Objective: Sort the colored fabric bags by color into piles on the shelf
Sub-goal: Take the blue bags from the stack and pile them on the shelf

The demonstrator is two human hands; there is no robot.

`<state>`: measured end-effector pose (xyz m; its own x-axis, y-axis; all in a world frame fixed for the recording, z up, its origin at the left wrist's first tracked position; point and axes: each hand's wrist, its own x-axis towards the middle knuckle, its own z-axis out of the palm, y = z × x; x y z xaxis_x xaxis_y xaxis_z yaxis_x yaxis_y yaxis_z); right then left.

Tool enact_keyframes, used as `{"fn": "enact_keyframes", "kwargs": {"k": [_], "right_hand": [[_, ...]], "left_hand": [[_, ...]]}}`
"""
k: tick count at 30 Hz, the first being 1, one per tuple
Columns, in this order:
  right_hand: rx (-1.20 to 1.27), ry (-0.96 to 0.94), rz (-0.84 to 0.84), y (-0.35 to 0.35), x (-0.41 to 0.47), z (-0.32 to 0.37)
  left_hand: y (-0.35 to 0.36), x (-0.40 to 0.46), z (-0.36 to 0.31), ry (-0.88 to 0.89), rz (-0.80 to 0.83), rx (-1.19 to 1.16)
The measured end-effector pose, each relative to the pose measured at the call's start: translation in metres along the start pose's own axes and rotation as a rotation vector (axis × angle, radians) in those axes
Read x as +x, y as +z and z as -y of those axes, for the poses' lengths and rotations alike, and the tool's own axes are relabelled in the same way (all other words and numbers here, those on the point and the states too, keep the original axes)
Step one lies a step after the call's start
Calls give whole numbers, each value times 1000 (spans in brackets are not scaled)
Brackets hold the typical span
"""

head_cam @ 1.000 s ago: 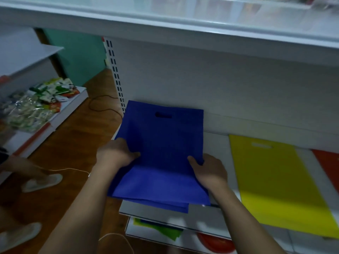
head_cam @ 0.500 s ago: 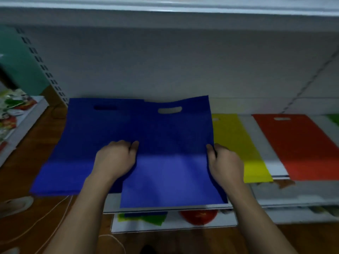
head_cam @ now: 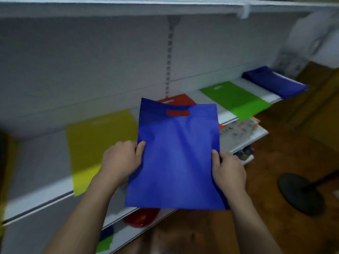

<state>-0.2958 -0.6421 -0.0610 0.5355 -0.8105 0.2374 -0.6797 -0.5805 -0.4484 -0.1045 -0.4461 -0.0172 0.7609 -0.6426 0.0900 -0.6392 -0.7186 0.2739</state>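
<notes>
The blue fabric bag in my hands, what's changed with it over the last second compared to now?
The blue fabric bag has been lifted off the blue pile at the shelf's left end and carried right; it now hangs in front of the red fabric bag, between the yellow fabric bag and green fabric bag. Unchanged: the left hand and right hand still grip its side edges.

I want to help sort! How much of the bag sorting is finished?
Done, it seems: yellow bag, red bag, green bag and a blue pile lie apart on the shelf. In hand: left hand and right hand grip a blue bag. Left: laying it on the blue pile, probably.
</notes>
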Motion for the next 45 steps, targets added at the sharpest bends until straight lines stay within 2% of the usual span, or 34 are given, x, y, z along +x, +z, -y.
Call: {"fn": "enact_keyframes", "kwargs": {"k": [11,17,21,30,35,41,45], "right_hand": [[-236,404,-176,-89,-31,-153],[-337,595,-181,-128,-31,-210],[-378,683,-167,-147,3,-248],[-365,699,-89,-170,150,-325],[-342,661,-85,-170,234,-372],[-311,605,-143,-159,297,-418],[-327,522,-123,-153,371,-447]], "left_hand": [[67,37,-177,419,157,12],[96,68,-268,599,215,-28],[113,96,-328,675,233,-17],[146,219,-447,716,199,-73],[172,279,-497,619,286,-62],[195,332,-538,566,294,-92],[213,377,-560,464,310,-45]]}}
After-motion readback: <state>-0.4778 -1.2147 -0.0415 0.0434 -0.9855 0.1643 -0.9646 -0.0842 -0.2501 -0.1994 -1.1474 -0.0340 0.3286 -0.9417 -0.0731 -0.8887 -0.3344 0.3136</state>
